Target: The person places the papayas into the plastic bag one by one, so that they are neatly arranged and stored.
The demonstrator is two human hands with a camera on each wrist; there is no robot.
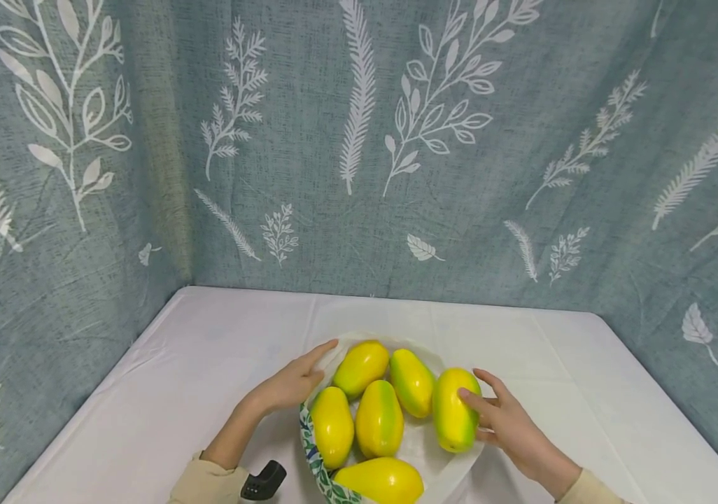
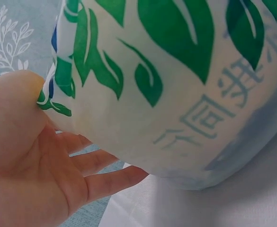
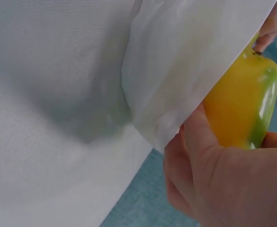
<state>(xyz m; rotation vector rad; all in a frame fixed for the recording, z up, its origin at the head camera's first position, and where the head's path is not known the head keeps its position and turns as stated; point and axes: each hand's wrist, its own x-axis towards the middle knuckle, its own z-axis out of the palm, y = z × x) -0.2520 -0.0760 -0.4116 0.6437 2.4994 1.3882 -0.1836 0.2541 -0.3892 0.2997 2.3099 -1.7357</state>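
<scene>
A white plastic bag [image 1: 311, 441] printed with green leaves stands on the table with its mouth spread, and several glossy yellow-green mangoes [image 1: 380, 420] lie inside. My left hand [image 1: 290, 383] holds the bag's left rim. In the left wrist view, the thumb of the left hand [image 2: 39, 161] hooks over the edge while the other fingers lie against the outside. At the bag's right side, my right hand [image 1: 516, 430] grips one mango [image 1: 452, 413] between thumb and fingers. The right wrist view shows this mango [image 3: 242, 101] partly hidden behind the bag's wall [image 3: 176, 61].
A white cloth covers the table [image 1: 233, 336]. Blue-grey curtains [image 1: 315, 140] with white leaf prints hang behind it and along both sides. A black device [image 1: 263, 481] is at my left sleeve.
</scene>
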